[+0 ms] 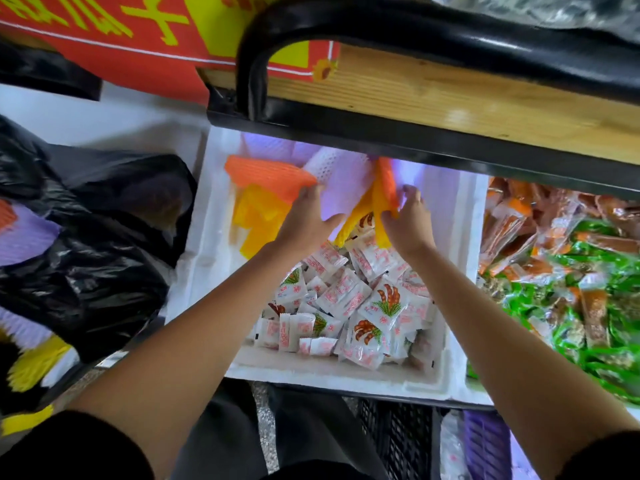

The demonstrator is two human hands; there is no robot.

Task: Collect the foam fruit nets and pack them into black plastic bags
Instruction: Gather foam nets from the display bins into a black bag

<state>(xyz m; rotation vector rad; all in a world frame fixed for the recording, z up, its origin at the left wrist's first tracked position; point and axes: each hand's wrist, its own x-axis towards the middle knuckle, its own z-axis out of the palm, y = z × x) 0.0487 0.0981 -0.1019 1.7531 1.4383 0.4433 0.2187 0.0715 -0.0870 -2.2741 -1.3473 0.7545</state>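
Left hand [306,216] grips orange net [266,178], right hand [408,220] yellow net [349,220]; bag [104,258] at left holds some, box [213,216] holds more.

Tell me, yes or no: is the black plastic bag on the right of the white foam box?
No, the black plastic bag lies left of the white foam box; packaged snacks lie on its right.

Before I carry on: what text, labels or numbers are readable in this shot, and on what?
Red banner: large yellow characters, cut off by the frame edge, not readable.
White sachets in the foam box: red print beside a plant picture, too blurred to read.
Green and orange packets: print too blurred to read.
Nothing else carries legible text.
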